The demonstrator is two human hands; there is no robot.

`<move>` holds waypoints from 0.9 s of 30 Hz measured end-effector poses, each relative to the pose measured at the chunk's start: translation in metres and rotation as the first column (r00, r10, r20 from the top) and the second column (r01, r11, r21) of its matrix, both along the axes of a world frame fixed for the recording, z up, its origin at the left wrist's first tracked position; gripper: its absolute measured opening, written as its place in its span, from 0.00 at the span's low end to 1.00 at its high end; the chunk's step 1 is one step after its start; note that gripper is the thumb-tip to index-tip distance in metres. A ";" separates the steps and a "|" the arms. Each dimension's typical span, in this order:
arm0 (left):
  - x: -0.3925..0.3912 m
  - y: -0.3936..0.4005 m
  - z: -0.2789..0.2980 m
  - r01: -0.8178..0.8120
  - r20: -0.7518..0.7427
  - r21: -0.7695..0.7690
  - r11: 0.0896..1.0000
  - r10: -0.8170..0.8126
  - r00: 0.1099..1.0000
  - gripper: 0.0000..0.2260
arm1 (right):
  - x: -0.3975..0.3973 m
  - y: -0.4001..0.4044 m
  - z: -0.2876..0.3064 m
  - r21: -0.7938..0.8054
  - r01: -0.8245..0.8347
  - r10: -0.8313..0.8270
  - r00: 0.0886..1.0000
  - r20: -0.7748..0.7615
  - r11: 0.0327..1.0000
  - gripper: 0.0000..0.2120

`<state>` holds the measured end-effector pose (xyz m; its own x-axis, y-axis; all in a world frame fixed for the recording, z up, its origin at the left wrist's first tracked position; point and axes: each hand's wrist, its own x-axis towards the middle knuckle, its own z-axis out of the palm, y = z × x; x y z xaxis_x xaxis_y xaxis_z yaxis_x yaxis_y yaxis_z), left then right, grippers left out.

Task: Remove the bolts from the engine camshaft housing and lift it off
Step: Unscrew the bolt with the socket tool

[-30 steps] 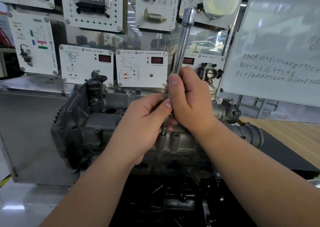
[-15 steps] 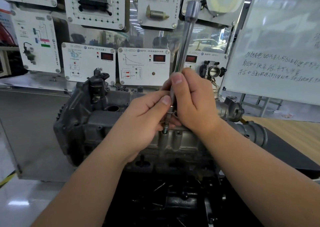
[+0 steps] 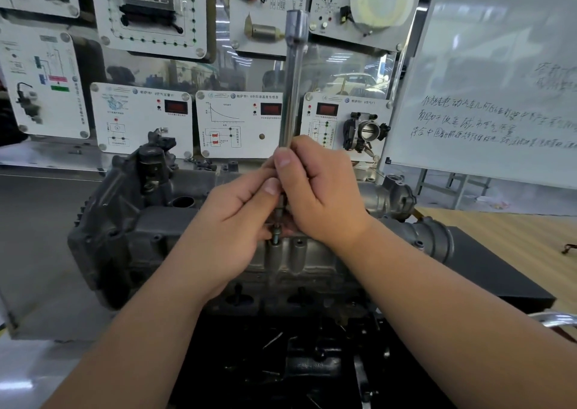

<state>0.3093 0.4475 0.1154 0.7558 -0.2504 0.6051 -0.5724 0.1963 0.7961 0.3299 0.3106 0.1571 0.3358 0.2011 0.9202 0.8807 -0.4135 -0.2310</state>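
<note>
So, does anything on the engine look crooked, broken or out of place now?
Nothing looks damaged or spilled. One bolt stands raised out of its hole in the housing, upright under the wrench, which both hands grip. That fits unscrewing.

Ahead of you, the three white sensor panels (image 3: 239,124) on the display board each carry a round VW badge and a short line of Chinese print, too small to read with certainty. The whiteboard (image 3: 487,74) at your right bears three lines of handwritten Chinese, too blurred to make out.
</note>
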 end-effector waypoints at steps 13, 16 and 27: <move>-0.001 -0.003 0.001 -0.085 -0.015 0.067 0.994 0.086 0.996 0.12 | 0.000 0.001 0.000 -0.023 0.008 -0.008 0.999 -0.041 1.000 0.24; -0.002 0.000 0.002 -0.044 -0.046 0.058 0.997 0.047 0.998 0.13 | 0.000 0.002 -0.001 -0.048 0.021 -0.023 0.999 -0.042 0.999 0.25; -0.004 -0.006 0.005 -0.180 -0.079 -0.091 0.980 0.173 0.982 0.10 | 0.000 0.000 0.000 -0.072 0.027 -0.029 0.999 -0.032 0.997 0.23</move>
<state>0.3057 0.4416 0.1204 0.8243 -0.0521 0.5638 -0.5482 0.1756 0.8177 0.3301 0.3110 0.1571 0.3727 0.2564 0.8918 0.8607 -0.4547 -0.2289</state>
